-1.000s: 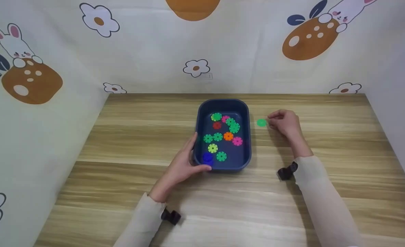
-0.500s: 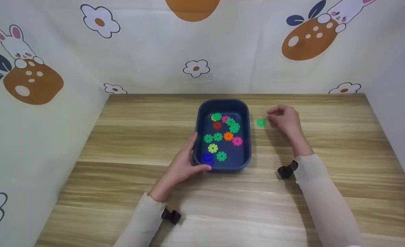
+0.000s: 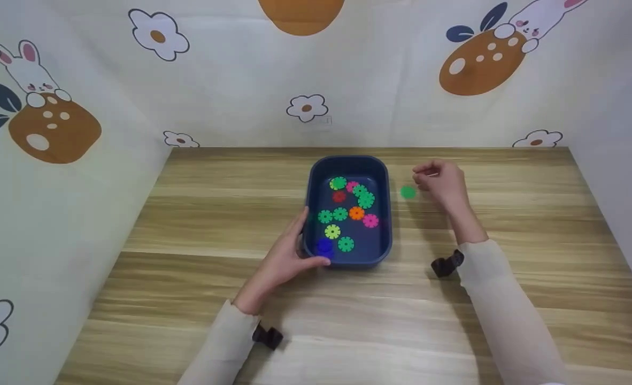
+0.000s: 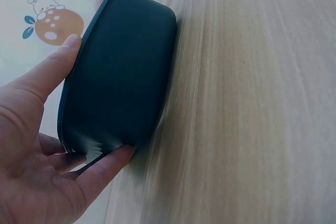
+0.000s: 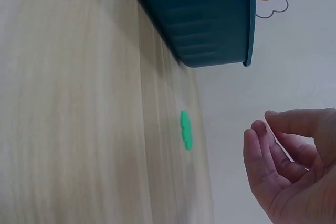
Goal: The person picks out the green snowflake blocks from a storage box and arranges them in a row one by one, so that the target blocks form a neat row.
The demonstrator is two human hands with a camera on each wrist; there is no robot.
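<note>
My left hand [image 3: 284, 258] grips the near left corner of a dark blue plastic bin [image 3: 363, 258]. In the left wrist view, the thumb lies along the bin's rim and the fingers reach around its wall. Several notched snowflake discs lie flat on the bin's floor, among them an orange disc [image 3: 356, 213], a red disc [image 3: 339, 197] and a dark blue disc [image 3: 324, 245]. On the table just right of the bin lies one green disc [image 3: 408, 192]. My right hand [image 3: 445, 184] hovers beside it, fingers loosely bent, with nothing between thumb and fingertips in the right wrist view [image 5: 294, 158].
A wood-grain table [image 3: 198, 224] carries the bin. Behind it stands a pale wall covering [image 3: 230, 80] printed with rabbits and flowers, and side walls close in the left and right. Each wrist wears a black camera mount [image 3: 268, 337].
My right hand has risen slightly away from the green disc toward the back, and its fingers have loosened. The left hand, the bin and the discs have stayed put.
</note>
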